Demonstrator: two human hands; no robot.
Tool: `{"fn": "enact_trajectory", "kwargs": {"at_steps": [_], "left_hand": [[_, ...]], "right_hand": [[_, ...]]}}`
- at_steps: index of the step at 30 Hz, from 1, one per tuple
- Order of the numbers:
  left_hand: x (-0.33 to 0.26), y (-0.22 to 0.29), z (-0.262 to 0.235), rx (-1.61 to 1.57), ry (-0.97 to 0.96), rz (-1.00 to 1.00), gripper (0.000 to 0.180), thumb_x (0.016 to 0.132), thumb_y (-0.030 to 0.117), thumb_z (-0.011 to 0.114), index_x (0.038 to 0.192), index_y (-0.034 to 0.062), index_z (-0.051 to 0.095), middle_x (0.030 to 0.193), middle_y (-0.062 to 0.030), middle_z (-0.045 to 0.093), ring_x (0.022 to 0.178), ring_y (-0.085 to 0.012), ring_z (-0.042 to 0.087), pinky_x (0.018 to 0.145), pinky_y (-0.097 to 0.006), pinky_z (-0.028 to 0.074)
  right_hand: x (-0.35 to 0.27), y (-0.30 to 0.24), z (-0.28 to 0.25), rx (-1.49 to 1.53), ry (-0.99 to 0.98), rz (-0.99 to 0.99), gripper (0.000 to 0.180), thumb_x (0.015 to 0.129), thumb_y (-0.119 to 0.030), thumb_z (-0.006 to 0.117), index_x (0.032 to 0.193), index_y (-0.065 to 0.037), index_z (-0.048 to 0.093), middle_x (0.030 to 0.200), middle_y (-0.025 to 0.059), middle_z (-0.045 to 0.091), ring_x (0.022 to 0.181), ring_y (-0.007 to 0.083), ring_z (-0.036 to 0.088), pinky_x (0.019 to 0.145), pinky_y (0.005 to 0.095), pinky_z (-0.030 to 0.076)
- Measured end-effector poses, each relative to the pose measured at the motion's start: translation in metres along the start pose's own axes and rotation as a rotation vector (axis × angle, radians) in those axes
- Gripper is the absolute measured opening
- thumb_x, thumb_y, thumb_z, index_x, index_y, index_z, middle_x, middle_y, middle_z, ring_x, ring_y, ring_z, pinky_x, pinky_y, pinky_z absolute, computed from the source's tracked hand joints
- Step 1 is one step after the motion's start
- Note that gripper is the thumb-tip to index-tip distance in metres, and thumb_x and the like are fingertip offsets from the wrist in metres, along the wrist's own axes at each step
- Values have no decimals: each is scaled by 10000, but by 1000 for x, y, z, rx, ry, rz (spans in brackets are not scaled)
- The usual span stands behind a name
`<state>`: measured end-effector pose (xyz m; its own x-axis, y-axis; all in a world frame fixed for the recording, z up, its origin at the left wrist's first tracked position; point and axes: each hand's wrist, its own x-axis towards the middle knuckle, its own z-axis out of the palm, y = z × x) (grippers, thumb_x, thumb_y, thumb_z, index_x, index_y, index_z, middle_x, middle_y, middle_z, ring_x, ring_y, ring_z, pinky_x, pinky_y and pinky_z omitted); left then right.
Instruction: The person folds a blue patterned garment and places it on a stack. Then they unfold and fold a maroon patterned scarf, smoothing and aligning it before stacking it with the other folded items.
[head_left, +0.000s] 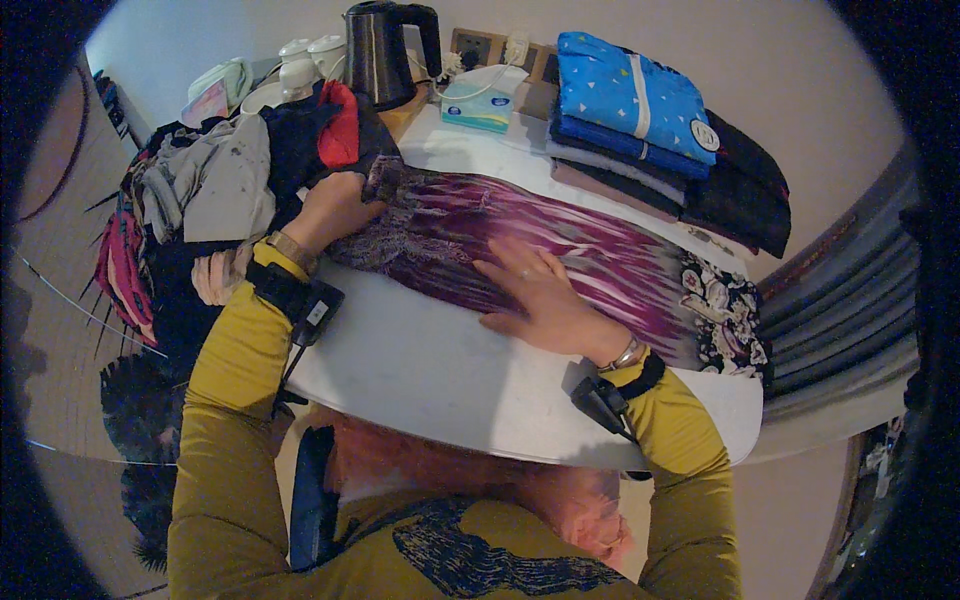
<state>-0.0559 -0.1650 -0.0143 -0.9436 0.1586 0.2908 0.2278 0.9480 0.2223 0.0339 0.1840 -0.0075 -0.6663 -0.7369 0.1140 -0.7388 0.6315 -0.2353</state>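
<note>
Cloth [610,250]: a long strip streaked in magenta, purple and grey, spread over the tabletop [410,340], its left end dark and lacy-looking, its right end black with pale floral shapes

Left hand [338,208]: I see the fingers curled down at the lacy end — whether they pinch the cloth or only press it, I cannot tell from my remote view

Right hand [545,303]: palm down on the middle of the cloth, fingers spread and relaxed, gripping nothing that I can see

Tabletop: smooth and white, with a rounded near right corner

Loose pile [230,180]: soft, crumpled fabrics left of the cloth, grey and black with a red piece [338,125] on top

Folded stack [620,165]: squared layers beyond the cloth, topped by a bright blue garment [610,95] with small white shapes and a pale strip

Kettle [375,55]: dark, glossy, rounded body with an angular handle — standing at the back

Tissue box [478,110]: low, teal and boxy, right of the kettle
</note>
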Motion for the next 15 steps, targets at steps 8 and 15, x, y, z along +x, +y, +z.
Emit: {"fn": "enact_trajectory", "kwargs": {"at_steps": [8,15], "left_hand": [[6,-1,-1,-306,50,-28,351,843,322,667,941,-15,656,896,-248,679,853,-379,674,764,-461,515],[6,12,-17,-839,-23,-252,355,908,301,650,1003,-40,630,911,-118,701,816,-186,668,721,-335,515]], "right_hand": [[-1,3,3,-12,11,-14,728,920,-556,553,1499,-146,387,1592,179,261,1488,366,183,1184,544,107],[-3,5,3,26,29,-17,732,911,-559,569,1485,-132,414,1588,183,270,1492,369,171,1180,557,108]]}}
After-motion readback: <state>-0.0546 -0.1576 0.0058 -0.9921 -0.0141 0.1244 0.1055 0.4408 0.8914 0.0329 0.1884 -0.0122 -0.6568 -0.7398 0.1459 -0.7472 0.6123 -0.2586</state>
